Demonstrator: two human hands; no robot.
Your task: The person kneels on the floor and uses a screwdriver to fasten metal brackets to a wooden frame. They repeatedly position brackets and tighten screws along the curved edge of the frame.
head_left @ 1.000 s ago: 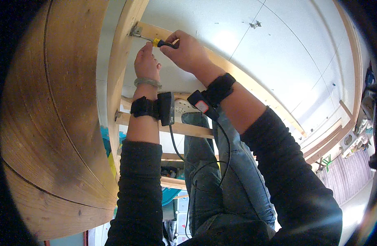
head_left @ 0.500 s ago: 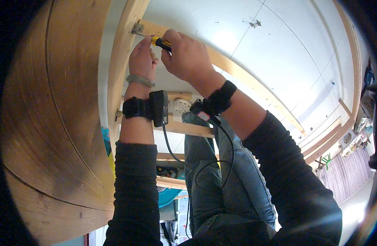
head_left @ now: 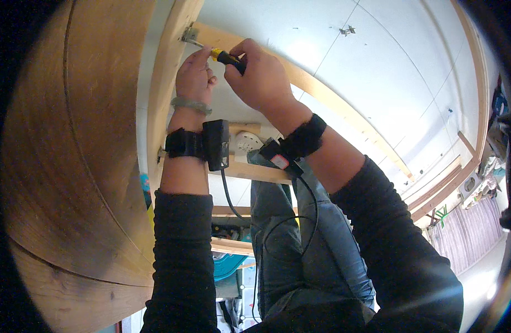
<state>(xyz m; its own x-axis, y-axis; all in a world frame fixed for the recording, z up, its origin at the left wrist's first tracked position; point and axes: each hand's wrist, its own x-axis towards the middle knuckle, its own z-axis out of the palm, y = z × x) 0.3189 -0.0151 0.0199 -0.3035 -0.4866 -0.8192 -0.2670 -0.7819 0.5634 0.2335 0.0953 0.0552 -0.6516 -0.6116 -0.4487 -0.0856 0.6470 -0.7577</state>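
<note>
My right hand [head_left: 261, 75] is closed round the black-and-yellow handle of a screwdriver [head_left: 230, 59]. The shaft points up and left toward a small metal corner bracket [head_left: 189, 35], which joins a wooden slat to an upright-looking wooden rail [head_left: 169, 72]. My left hand [head_left: 194, 76] is curled, its thumb and forefinger pinching at the shaft just ahead of the handle. Whether the tip sits in a screw is too small to tell. Both wrists wear black strapped boxes with a cable, and a pale bangle circles my left wrist.
A long wooden slat [head_left: 333, 105] runs off to the right over the tiled floor. Small metal hardware [head_left: 347, 30] lies on the tiles. A large wooden panel [head_left: 94, 155] fills the left side. Cross slats and a white perforated shoe [head_left: 247, 142] are below my hands.
My right hand and the screwdriver handle have shifted slightly right, so more of the dark handle shows. The left fingers stay by the shaft.
</note>
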